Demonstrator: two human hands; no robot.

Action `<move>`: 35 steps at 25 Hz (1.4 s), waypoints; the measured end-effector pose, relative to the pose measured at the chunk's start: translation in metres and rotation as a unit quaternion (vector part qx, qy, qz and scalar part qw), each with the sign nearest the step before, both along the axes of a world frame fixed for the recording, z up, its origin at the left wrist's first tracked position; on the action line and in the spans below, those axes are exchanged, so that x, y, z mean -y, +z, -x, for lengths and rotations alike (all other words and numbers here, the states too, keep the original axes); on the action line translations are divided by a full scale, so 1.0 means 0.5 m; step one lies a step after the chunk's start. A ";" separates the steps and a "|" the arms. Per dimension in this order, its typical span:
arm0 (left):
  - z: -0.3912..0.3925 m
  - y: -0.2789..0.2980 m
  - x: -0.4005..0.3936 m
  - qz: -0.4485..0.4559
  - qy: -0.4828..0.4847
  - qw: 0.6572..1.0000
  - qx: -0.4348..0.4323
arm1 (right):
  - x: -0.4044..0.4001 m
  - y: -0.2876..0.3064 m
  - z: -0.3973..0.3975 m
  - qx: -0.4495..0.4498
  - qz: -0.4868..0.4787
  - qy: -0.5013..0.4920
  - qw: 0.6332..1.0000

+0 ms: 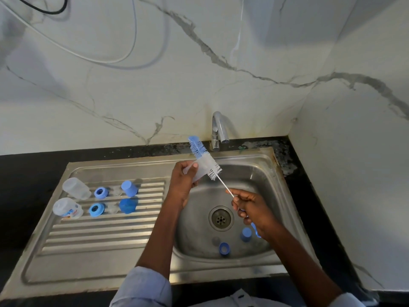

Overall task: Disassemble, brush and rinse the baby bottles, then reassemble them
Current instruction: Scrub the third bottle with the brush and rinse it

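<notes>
Over the sink basin (261, 173), my left hand (182, 185) grips a clear bottle body (199, 171). My right hand (252, 210) holds the blue-handled bottle brush (203, 155) by its wire stem, the bristles lying across the bottle's top. On the drainboard (99, 229) lie two clear bottle bodies (76, 188) (67, 208), two blue rings (101, 192) (96, 209), two clear teats (117, 190) (112, 208) and two blue caps (129, 189) (128, 205). In the basin sit a blue cap (246, 234), a blue ring (224, 249) and a clear teat (215, 240).
A chrome tap (218, 129) stands behind the basin; no water is running. The drain (220, 218) is in the basin's middle. Dark counter (26, 173) surrounds the sink, with marble walls behind and at the right.
</notes>
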State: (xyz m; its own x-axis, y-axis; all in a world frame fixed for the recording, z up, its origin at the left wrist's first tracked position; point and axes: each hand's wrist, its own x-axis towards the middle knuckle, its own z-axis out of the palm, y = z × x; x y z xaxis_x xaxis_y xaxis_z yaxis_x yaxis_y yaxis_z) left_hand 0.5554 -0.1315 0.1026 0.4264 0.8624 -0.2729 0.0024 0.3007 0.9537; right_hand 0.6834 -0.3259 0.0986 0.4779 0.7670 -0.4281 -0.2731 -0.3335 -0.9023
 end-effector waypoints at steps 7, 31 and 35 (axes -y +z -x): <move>0.016 0.004 -0.021 -0.263 0.005 0.950 -0.168 | 0.017 0.029 0.023 0.013 0.033 -0.001 0.999; 0.035 -0.051 0.024 -0.208 -0.071 0.968 -0.122 | 0.012 0.068 0.030 0.444 0.126 0.036 0.887; 0.025 -0.049 0.021 -0.168 -0.018 0.981 -0.091 | -0.010 0.087 0.029 0.479 0.155 0.053 0.863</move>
State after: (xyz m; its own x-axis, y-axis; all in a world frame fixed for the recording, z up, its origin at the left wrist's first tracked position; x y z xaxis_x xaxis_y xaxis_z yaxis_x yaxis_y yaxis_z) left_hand 0.5427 -0.1418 0.0779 0.4295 0.9017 -0.0495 0.1867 -0.0350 0.9818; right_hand 0.6687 -0.3207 0.1421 0.6607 0.7476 -0.0678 0.5945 -0.5762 -0.5608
